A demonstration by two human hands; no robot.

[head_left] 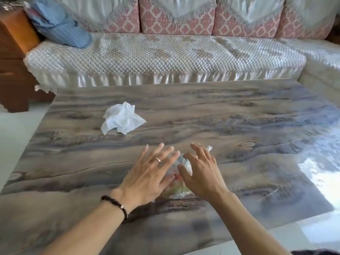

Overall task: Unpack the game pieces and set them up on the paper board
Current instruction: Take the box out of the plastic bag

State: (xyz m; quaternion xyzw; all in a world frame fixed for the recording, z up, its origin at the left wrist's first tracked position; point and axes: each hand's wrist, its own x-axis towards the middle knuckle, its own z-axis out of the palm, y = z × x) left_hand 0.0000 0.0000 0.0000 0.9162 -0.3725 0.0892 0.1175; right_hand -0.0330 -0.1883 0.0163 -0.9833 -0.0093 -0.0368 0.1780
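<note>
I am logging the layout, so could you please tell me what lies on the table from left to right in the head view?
Crumpled tissue → left hand → plastic bag → right hand.

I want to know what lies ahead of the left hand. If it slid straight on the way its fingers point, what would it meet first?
Probably nothing: the left hand points up-right over bare table, passing right of the crumpled tissue.

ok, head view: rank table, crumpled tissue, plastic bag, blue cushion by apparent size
1. table
2. blue cushion, though it sits farther from the camera
3. crumpled tissue and plastic bag: unsure, since the hands hide much of the bag
</note>
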